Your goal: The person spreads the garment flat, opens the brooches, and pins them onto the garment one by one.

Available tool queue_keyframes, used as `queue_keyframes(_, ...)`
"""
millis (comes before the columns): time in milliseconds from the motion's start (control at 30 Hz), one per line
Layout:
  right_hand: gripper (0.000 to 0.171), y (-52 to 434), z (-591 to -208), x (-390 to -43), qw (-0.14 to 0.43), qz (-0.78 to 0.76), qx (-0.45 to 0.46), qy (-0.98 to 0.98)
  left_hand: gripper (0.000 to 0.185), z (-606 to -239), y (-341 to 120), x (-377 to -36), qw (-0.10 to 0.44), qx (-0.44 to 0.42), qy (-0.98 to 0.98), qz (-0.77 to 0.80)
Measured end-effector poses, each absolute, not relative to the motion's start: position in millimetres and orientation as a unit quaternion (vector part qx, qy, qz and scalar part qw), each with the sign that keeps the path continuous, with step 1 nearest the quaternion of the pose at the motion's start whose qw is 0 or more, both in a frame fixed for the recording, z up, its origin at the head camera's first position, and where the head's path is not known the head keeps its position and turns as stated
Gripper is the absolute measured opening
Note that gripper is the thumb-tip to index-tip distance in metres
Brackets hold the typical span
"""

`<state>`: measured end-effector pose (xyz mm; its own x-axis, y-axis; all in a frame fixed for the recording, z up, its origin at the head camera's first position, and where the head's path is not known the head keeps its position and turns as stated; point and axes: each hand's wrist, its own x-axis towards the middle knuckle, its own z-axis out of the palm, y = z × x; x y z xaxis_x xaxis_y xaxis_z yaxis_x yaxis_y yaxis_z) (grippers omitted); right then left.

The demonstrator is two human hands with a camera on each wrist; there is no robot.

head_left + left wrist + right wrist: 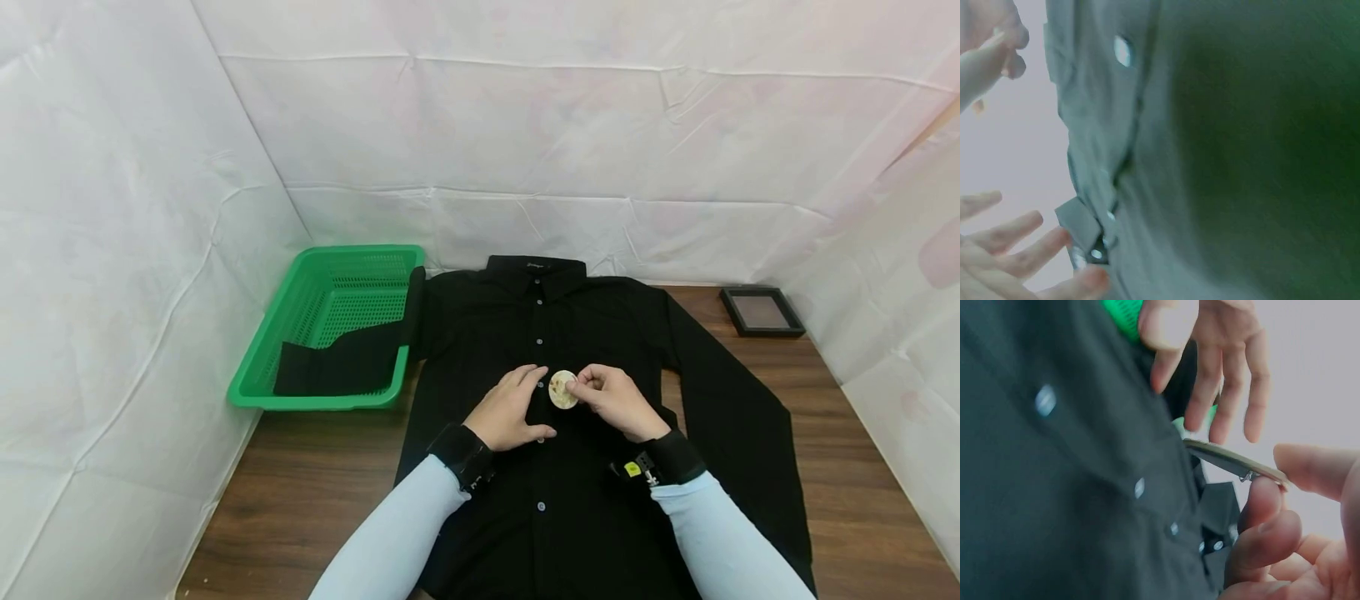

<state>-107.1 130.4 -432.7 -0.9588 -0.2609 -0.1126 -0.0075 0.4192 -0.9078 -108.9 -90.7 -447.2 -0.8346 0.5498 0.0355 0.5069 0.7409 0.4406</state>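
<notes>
A black button-up shirt (480, 333) lies face up on the table, its collar at the back and pale buttons down the middle. My right hand (618, 402) pinches a round cream badge (561, 389) between thumb and fingers, above the shirt front beside the button placket. In the right wrist view the badge (1229, 459) is edge-on, thin, with a small metal fitting on its dark underside. My left hand (510, 410) is spread over the placket, left of the badge, holding nothing. Whether its fingertips touch the cloth I cannot tell.
A green plastic basket (251, 367) stands at the back left; one black sleeve (352, 362) drapes into it. At the back right sits a small black square frame (763, 312). White sheets (525, 125) surround the wooden table (322, 467).
</notes>
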Motion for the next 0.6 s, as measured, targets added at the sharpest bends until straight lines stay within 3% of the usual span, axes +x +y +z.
queue_keyframes(267, 0.029, 137, -431, -106, 0.114, -0.597, -0.088, 0.789, 0.096, -431, -81, -101, -0.064, 0.352, 0.893, 0.271)
queue_keyframes(600, 0.030, 134, -412, -94, 0.124, -0.616, -0.125, 0.768, 0.089, -413, -81, -102, -0.116, 0.397, 0.863, 0.292)
